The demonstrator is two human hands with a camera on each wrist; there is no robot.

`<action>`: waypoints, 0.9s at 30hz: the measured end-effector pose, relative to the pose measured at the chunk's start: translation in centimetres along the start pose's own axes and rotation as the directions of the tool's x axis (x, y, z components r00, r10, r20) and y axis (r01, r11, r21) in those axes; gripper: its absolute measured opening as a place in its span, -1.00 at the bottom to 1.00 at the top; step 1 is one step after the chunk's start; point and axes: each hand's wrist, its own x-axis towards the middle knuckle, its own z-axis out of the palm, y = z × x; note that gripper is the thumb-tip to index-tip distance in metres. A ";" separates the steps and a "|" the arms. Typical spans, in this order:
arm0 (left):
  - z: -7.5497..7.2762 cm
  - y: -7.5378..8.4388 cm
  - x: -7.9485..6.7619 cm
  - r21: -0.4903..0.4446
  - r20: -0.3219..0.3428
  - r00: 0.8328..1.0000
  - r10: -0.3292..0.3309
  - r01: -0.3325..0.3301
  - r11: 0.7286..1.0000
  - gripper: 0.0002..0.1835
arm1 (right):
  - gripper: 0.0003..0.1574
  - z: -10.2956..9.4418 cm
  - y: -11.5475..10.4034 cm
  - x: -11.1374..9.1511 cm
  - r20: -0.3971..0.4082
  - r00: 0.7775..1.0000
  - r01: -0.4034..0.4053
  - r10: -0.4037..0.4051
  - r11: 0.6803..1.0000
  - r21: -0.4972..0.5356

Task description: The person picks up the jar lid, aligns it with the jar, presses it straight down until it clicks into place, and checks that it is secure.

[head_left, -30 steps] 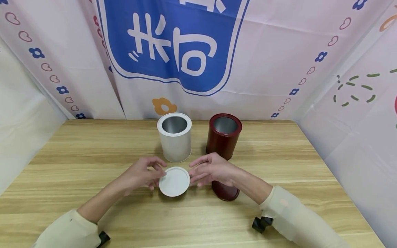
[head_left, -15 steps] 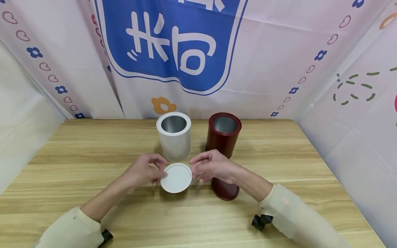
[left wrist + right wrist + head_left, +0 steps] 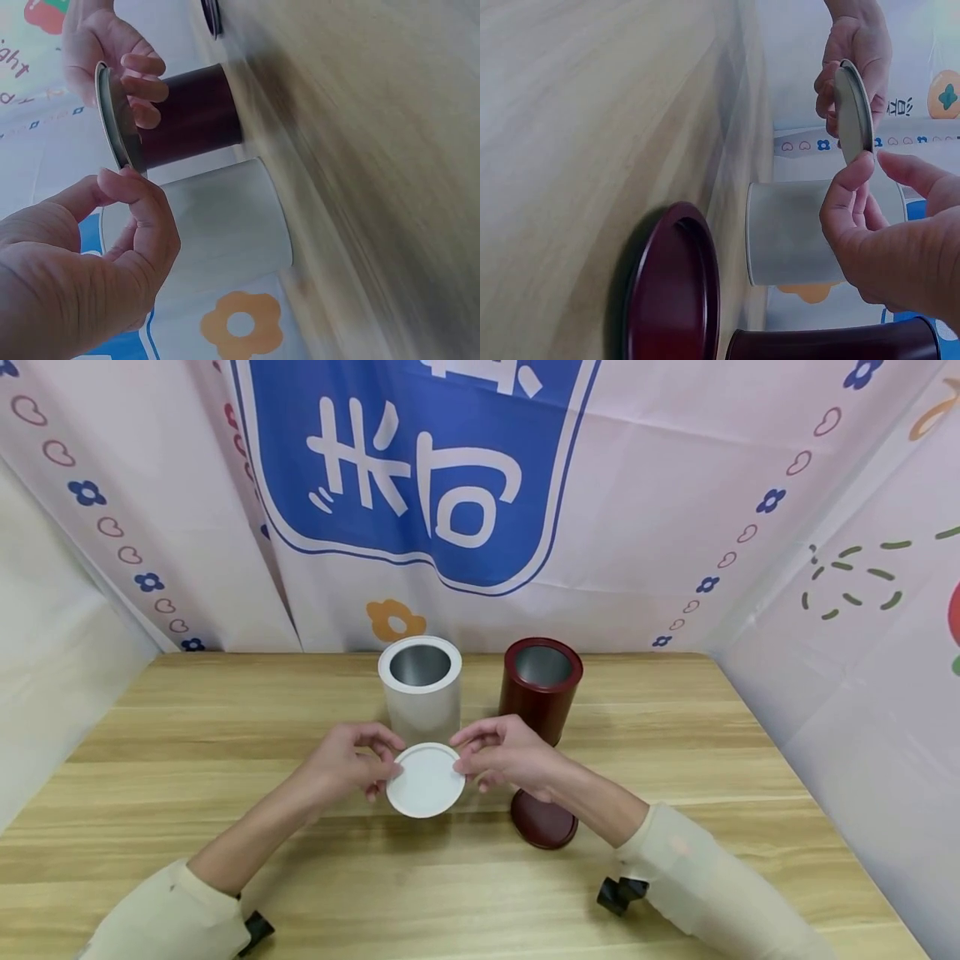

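A round white lid point(image 3: 426, 781) hangs in the air above the table, in front of the open white can point(image 3: 422, 710). My left hand point(image 3: 358, 762) pinches its left edge between thumb and fingers. On the opposite edge, my right hand point(image 3: 510, 758) pinches the rim, thumb on top. Both wrist views show the lid point(image 3: 118, 116) raised well off the wood, its metal underside visible. Behind my right hand stands a dark red can point(image 3: 542, 693), also uncovered, its grey inside showing. A dark red lid point(image 3: 673, 289) lies on the table near the right hand.
The wooden table point(image 3: 225, 710) ends at a printed cloth backdrop point(image 3: 645, 510) behind the cans. More cloth point(image 3: 847, 693) rises along the right side. Black straps point(image 3: 622, 895) sit at the sleeves.
The white lid has risen off the table and moved toward the white can, carried by both hands. My right thumb has come onto its edge. The cans and red lid have stayed put.
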 end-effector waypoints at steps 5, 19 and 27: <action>-0.2 0.2 0.2 -0.010 -0.008 1.000 0.001 -0.001 1.000 -0.66 | -0.58 0.2 -0.3 0.2 -0.016 1.000 0.011 -0.011 1.000 0.004; -0.8 1.6 0.3 -0.032 -0.044 0.999 0.017 -0.019 0.999 -0.69 | -0.59 0.4 -1.6 0.7 -0.045 0.999 0.027 -0.029 0.999 -0.028; -1.3 2.5 0.3 -0.018 -0.058 0.998 0.036 -0.037 0.999 -0.71 | -0.58 0.3 -2.5 0.8 -0.042 0.997 0.061 -0.062 0.998 -0.018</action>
